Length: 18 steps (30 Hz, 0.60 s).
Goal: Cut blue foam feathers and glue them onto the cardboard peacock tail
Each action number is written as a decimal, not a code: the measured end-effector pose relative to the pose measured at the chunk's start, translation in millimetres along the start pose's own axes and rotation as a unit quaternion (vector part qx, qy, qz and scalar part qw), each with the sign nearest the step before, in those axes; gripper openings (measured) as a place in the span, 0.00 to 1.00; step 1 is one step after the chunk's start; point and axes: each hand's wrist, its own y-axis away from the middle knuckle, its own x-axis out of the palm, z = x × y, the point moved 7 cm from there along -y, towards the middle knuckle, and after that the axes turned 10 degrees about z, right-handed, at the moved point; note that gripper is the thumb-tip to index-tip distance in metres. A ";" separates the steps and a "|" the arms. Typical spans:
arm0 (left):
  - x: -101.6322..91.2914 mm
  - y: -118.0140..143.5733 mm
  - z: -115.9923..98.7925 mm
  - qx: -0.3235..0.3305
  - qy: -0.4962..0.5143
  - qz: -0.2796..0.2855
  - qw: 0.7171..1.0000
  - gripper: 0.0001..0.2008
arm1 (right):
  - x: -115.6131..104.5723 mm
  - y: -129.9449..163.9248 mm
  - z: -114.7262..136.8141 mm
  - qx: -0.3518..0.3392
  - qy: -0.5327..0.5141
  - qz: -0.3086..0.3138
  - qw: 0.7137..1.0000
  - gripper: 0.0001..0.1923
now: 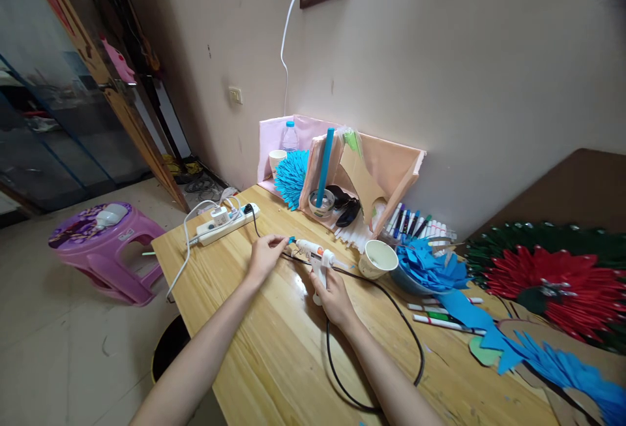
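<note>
My right hand point(333, 293) grips the handle of a white hot glue gun point(315, 256) lying low over the wooden table point(274, 348). Its blue nozzle points left. My left hand point(267, 255) pinches a small piece right at the nozzle tip; what the piece is cannot be made out. The gun's black cord point(391, 321) loops across the table toward me, and a black plug sits in the white power strip point(225, 224) at the table's far left corner.
A paper cup point(377, 259) stands just right of the gun. Blue paper pieces point(430, 268), markers point(418, 222), a red and green paper flower point(552, 276) and blue feathered cardboard point(562, 367) fill the right side. A pink folded board point(342, 152) stands against the wall. A purple stool point(105, 243) stands on the floor at left.
</note>
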 end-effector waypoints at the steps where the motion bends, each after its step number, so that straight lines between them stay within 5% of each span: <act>1: 0.0 0.1 -0.4 0.001 -0.001 -0.001 1.000 0.13 | -0.4 -0.2 0.8 -0.003 -0.004 0.000 1.000 0.17; 18: -0.7 -1.1 1.6 -0.006 0.002 -0.002 1.000 0.11 | -2.5 -0.5 -4.3 0.027 -0.012 -0.012 0.999 0.17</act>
